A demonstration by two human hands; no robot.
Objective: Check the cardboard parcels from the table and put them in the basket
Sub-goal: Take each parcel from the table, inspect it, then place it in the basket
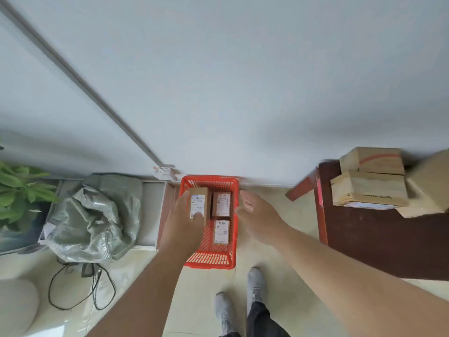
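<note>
Left hand (183,222) grips one labelled cardboard parcel (198,205) over the red mesh basket (211,257); two parcels (221,218) lie inside. Right hand (257,215) is spread, empty.

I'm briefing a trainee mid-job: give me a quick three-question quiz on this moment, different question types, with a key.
1. True or false: the left hand grips a small labelled parcel over the red basket.
2. How many parcels already lie in the basket?
A. none
B. two
C. four
3. Fill in: the right hand holds ____.

Key:
1. true
2. B: the upper parcel and the lower parcel
3. nothing; it is open beside the basket, while larger cardboard boxes remain on the dark table.
</note>
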